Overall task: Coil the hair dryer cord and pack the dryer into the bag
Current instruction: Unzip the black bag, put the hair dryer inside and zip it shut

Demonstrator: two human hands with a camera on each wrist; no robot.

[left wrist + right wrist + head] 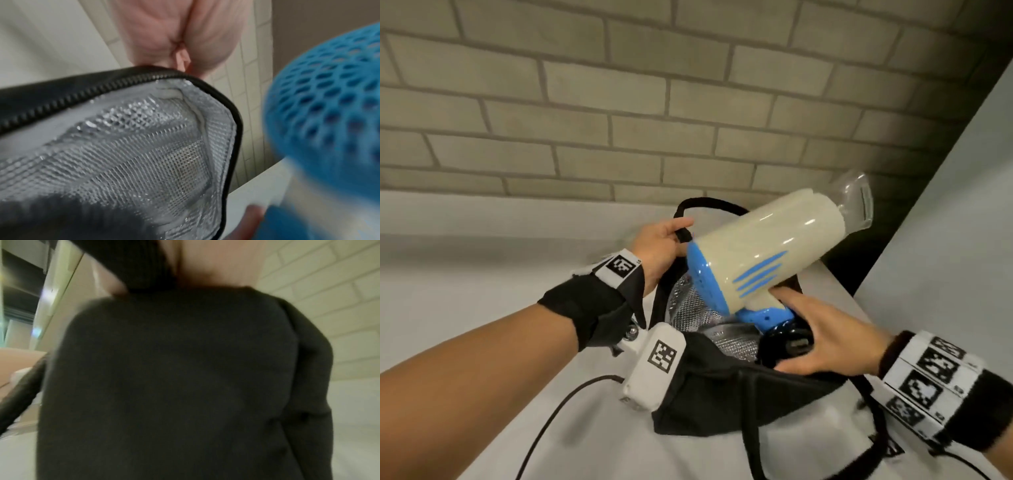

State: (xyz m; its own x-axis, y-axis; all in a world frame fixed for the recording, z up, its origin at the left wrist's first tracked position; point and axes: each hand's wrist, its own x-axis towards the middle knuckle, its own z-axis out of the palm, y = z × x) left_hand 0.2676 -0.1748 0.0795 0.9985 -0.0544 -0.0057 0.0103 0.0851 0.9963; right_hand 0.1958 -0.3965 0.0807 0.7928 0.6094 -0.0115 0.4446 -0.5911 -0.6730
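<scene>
The packing is well under way but not finished. The right hand (822,337) grasps the hair dryer (763,253) low down at its blue handle, fingers wrapped around the handle's base together with a dark bundle there that looks like the gathered cord (786,346); from that I judge the coiling step done, though the bundle is too dark and too covered to see how neat the loops are. The dryer is tilted, its handle end already dipping into the mouth of the bag (722,387), its cream barrel and clear nozzle rising up and away beyond the right hand, well outside the opening.

The left hand (659,246) holds the far edge of the bag by its black strap, fingers curled around it, pulling the mouth wide. In the left wrist view the zip edge and the silver mesh lining (131,146) sit directly under those fingers, with the dryer's blue perforated rear grille (333,104) just beside the opening. The right wrist view is filled by blurred black fabric and tells nothing more of the grip.

What is left, as I judge it: lower the barrel fully past the zip, tuck the cord bundle in beside it, let go with both hands, and perhaps close the zip. The bag rests on a pale counter (482,274) below both hands
</scene>
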